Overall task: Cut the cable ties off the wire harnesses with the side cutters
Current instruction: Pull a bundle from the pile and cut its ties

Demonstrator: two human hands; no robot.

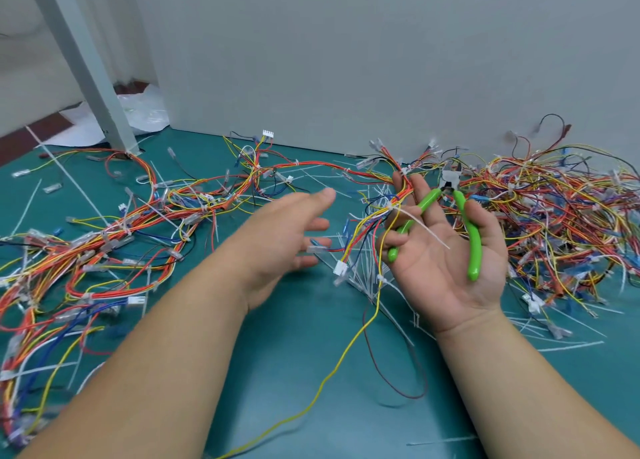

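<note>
The cable tie (420,228) is a thin white plastic strip. It is pulled tight round a wire harness (403,192) near the middle right of the frame. Its long tail lies across the palm of the right hand (446,268). The tie looks light and bendy, but tough, so I think it needs a sharp snip and not a pull. The best place to cut is likely the loop next to its little lock, away from the wires.

The harness is a soft, floppy bunch of red, orange, yellow and blue wires. It hangs over the fingers and would sag if let go. The thin wires could get nicked, so it wants care.

The right hand is palm up and holds the side cutters (462,204) by their green handles. A finger curls round one handle. The handles are spread and the metal tip points away.

The left hand (287,237) is in the middle of the frame. It is blurry, with loose fingers, and it holds nothing.

A big tangled pile of harnesses (554,209) sits at the right on the green tabletop (277,354). More harnesses (104,244) trail to the left. Cut white strips (360,271) lie between the hands.

I can read no words or labels anywhere.
</note>
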